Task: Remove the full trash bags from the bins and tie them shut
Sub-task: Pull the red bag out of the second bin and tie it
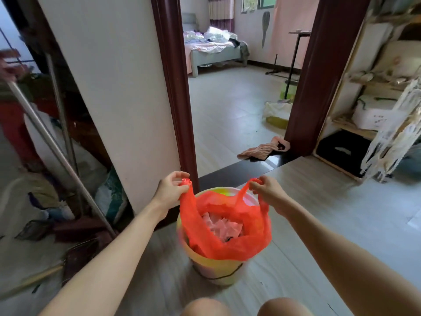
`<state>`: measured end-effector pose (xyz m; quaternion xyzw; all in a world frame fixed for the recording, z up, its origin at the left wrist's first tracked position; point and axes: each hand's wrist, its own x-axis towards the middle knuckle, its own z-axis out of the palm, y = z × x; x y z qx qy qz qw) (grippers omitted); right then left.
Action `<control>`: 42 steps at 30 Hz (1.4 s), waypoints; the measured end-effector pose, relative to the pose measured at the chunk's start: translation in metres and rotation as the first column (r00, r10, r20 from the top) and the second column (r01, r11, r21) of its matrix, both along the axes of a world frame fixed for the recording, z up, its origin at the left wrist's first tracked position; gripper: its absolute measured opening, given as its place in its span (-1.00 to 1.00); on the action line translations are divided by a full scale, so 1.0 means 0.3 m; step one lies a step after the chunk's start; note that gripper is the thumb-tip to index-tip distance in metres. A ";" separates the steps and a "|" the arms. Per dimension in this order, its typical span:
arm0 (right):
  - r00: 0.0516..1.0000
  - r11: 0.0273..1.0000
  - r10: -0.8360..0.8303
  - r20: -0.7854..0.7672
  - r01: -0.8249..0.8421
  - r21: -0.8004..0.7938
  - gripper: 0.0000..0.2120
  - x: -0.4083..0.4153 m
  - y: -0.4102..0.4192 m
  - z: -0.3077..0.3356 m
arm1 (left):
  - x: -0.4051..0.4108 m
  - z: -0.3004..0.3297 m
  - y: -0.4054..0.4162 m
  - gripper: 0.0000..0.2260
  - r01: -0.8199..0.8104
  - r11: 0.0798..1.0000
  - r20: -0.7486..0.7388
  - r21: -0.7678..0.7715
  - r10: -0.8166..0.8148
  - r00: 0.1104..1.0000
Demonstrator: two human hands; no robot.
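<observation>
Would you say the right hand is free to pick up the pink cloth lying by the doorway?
Probably not: the right hand is pinching a red bag handle, and the pink cloth lies well beyond it.

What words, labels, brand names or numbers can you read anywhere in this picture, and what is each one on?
None: no text can be read in this view.
Red trash bag, gripped by the left hand and right hand: no print shows.
Yellow bin: coloured patches only, blurred, no letters.
Papers on the far bedroom wall: too small and blurred to read.
White box on the shelf: dark marks, not legible.
</observation>
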<state>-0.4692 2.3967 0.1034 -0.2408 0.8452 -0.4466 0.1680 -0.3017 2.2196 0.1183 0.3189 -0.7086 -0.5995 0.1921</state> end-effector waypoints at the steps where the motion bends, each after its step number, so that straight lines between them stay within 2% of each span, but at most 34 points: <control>1: 1.000 0.995 -0.008 0.030 0.011 -0.098 -0.68 -0.006 -0.017 0.036 | -0.016 0.018 -0.005 -0.75 -0.016 1.000 -0.030 0.024 0.017 0.999; 3: 1.000 0.974 0.003 0.023 0.002 -0.228 -0.69 -0.027 -0.052 0.107 | -0.048 0.038 -0.016 -0.76 -0.021 0.999 -0.053 0.029 0.022 0.998; 7: 0.997 0.958 0.034 -0.062 -0.051 -0.282 -0.82 -0.028 -0.078 0.121 | -0.095 0.031 -0.006 -0.82 0.003 0.998 -0.074 0.059 0.002 0.997; 9: 0.993 0.968 0.069 -0.100 -0.091 -0.235 -0.65 -0.015 -0.065 0.054 | -0.113 0.015 -0.005 -0.86 0.025 0.996 -0.079 0.090 -0.018 0.997; 11: 0.968 0.988 0.119 -0.220 -0.138 -0.073 -0.42 -0.008 -0.054 -0.029 | -0.129 -0.003 -0.018 -0.85 0.040 0.998 -0.077 0.057 -0.035 0.996; 13: 0.949 0.985 0.163 -0.269 -0.171 -0.005 -0.22 -0.005 -0.058 -0.108 | -0.143 -0.010 -0.039 -0.81 0.060 0.998 -0.078 0.015 -0.059 0.995; 16: 0.952 0.959 0.261 -0.162 -0.275 -0.070 0.07 -0.002 -0.117 -0.195 | -0.160 -0.016 -0.074 -0.78 0.108 0.994 -0.091 0.015 -0.106 0.990; 18: 0.944 0.933 0.330 -0.020 -0.329 -0.147 0.17 0.005 -0.185 -0.231 | -0.171 -0.022 -0.102 -0.78 0.151 0.987 -0.112 0.061 -0.143 0.983; 20: 0.924 0.926 0.371 0.097 -0.360 -0.112 0.21 0.015 -0.258 -0.275 | -0.179 -0.034 -0.134 -0.78 0.202 0.971 -0.165 0.131 -0.179 0.970; 23: 0.899 0.909 0.376 0.227 -0.405 0.099 0.15 0.056 -0.351 -0.349 | -0.178 -0.050 -0.175 -0.75 0.247 0.962 -0.190 0.118 -0.223 0.956; 24: 0.897 0.887 0.398 0.193 -0.430 0.171 0.03 0.068 -0.371 -0.368 | -0.175 -0.055 -0.184 -0.75 0.256 0.962 -0.194 0.094 -0.235 0.953; 26: 0.881 0.840 0.470 0.053 -0.465 0.281 -0.42 0.094 -0.424 -0.415 | -0.166 -0.085 -0.221 -0.75 0.229 0.971 -0.199 0.076 -0.210 0.957; 27: 0.883 0.849 0.468 -0.041 -0.436 0.298 -0.63 0.106 -0.437 -0.430 | -0.159 -0.103 -0.239 -0.76 0.200 0.976 -0.208 0.081 -0.180 0.961; 29: 0.906 0.912 0.378 -0.191 -0.329 0.244 -0.78 0.119 -0.436 -0.456 | -0.139 -0.143 -0.269 -0.74 0.115 0.986 -0.223 0.120 -0.086 0.971; 32: 0.900 0.961 0.274 -0.340 -0.272 0.054 -0.77 0.102 -0.407 -0.501 | -0.108 -0.222 -0.291 -0.75 -0.026 0.983 -0.201 0.180 0.063 0.978; 34: 0.892 0.937 0.323 -0.316 -0.349 -0.026 -0.67 0.090 -0.403 -0.516 | -0.094 -0.277 -0.278 -0.78 -0.111 0.967 -0.198 0.228 0.158 0.967; 36: 0.915 0.914 0.365 -0.171 -0.387 -0.123 -0.63 0.116 -0.422 -0.515 | -0.085 -0.327 -0.250 -0.81 -0.178 0.941 -0.216 0.288 0.245 0.945; 37: 0.936 0.911 0.347 -0.066 -0.353 -0.213 -0.62 0.135 -0.434 -0.509 | -0.079 -0.346 -0.236 -0.82 -0.209 0.929 -0.221 0.306 0.283 0.934; 40: 0.961 0.889 0.220 0.169 -0.127 -0.439 -0.53 0.162 -0.460 -0.515 | -0.055 -0.402 -0.208 -0.76 -0.304 0.900 -0.232 0.312 0.383 0.894; 42: 0.949 0.901 0.082 0.305 0.060 -0.429 -0.41 0.146 -0.465 -0.527 | -0.030 -0.450 -0.191 -0.68 -0.377 0.893 -0.164 0.247 0.422 0.892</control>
